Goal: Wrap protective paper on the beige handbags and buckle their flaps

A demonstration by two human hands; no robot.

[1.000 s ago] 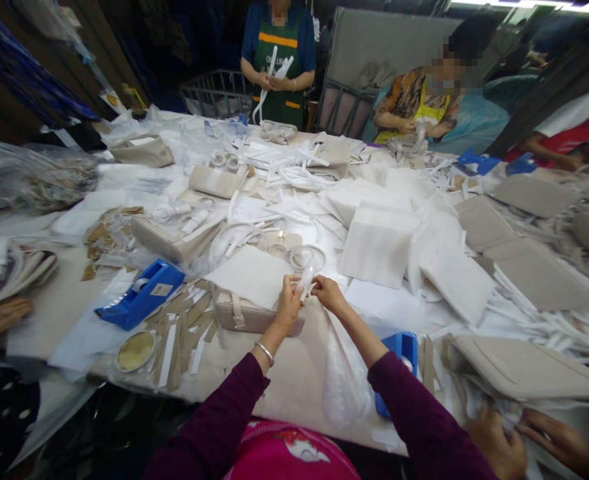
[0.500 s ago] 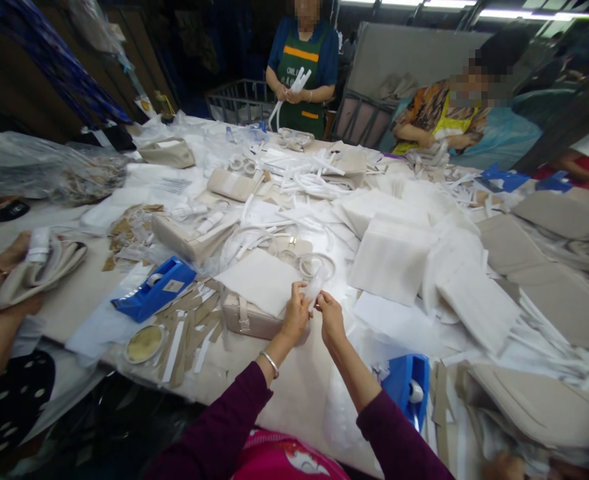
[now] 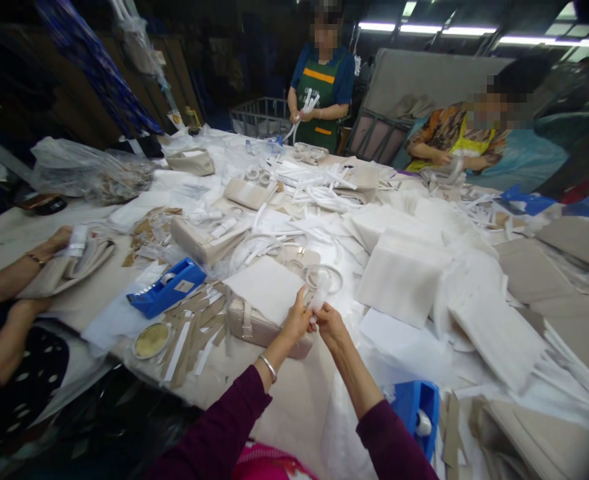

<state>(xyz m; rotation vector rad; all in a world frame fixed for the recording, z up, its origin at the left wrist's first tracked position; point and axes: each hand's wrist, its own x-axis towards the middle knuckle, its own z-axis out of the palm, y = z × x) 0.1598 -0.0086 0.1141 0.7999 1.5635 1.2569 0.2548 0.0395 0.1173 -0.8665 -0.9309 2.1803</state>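
Handbag [image 3: 264, 331] in beige, with a buckled strap [image 3: 247, 320] down its front, lies on the covered table [image 3: 294, 393] directly before the person, and a white sheet [image 3: 264, 283] covers much of its top. The 2 hands meet just over its right end, fingertips nearly touching. The left hand [image 3: 297, 321] pinches a translucent wrap [image 3: 319, 290] between thumb and fingers; the right hand [image 3: 330, 325] has its fingers closed at the lower end of the same wrap. A looped pale handle [image 3: 341, 277] lies just beyond; whether it runs into the wrap cannot be told.

Left of the handbag sits a blue tape dispenser [image 3: 161, 293] with a white roll in it, and near it a flat yellowish tape roll [image 3: 153, 340] beside loose tan and white strips [image 3: 199, 333]. A 2nd blue dispenser [image 3: 414, 398], its white roll also seated inside, stands near the right forearm.

Farther back, a clear plastic bag [image 3: 94, 170] holds tan pieces too jumbled to name. A beige pouch [image 3: 191, 162] shows something white in its opening. Behind the table, a metal-barred cage [image 3: 264, 107] contains pale material. A co-worker in a green apron [image 3: 321, 87] grips several white strips [image 3: 308, 103].
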